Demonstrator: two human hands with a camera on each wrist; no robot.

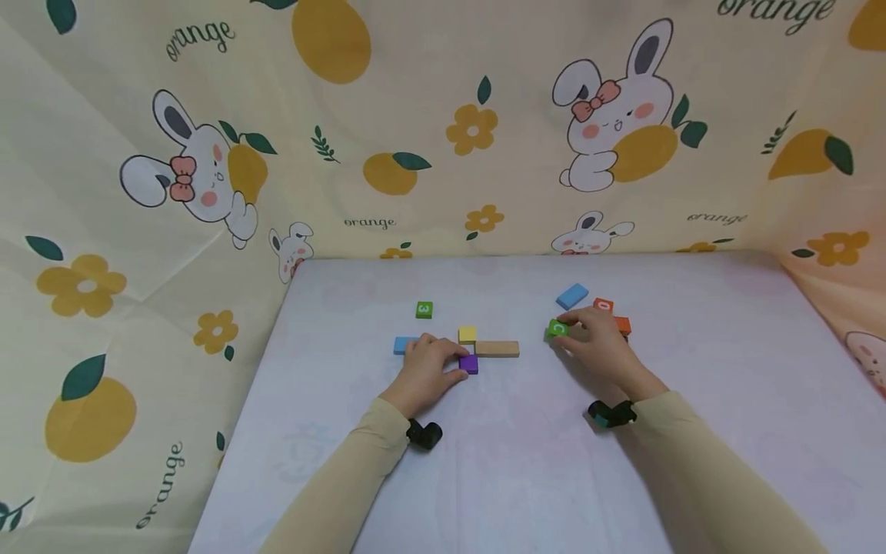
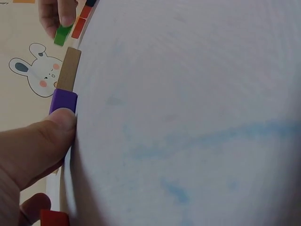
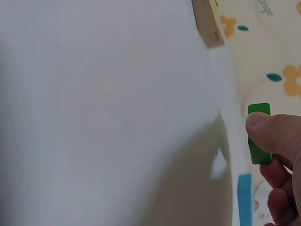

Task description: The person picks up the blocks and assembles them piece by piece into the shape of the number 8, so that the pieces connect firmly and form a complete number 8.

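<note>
In the head view, my left hand (image 1: pixel 431 373) has its index finger and thumb at the purple block (image 1: pixel 468 364). Seen from the left wrist, the thumb presses the near side of that block. A wooden plank (image 1: pixel 497 349) and a yellow block (image 1: pixel 467 334) lie right by it. My right hand (image 1: pixel 601 345) pinches a green block (image 1: pixel 557 329) with a white character on its face, between thumb and fingers. From the right wrist, the green block (image 3: pixel 259 134) appears above the table surface. A blue block (image 1: pixel 404 345) is partly covered by my left hand.
Past my right hand lie a blue block (image 1: pixel 572 295), a red block (image 1: pixel 603 305) with a white figure and an orange-red block (image 1: pixel 622 325). A green block (image 1: pixel 424 310) marked 3 is farther back on the left. Near my left fingers is a red block (image 2: pixel 54 218).
</note>
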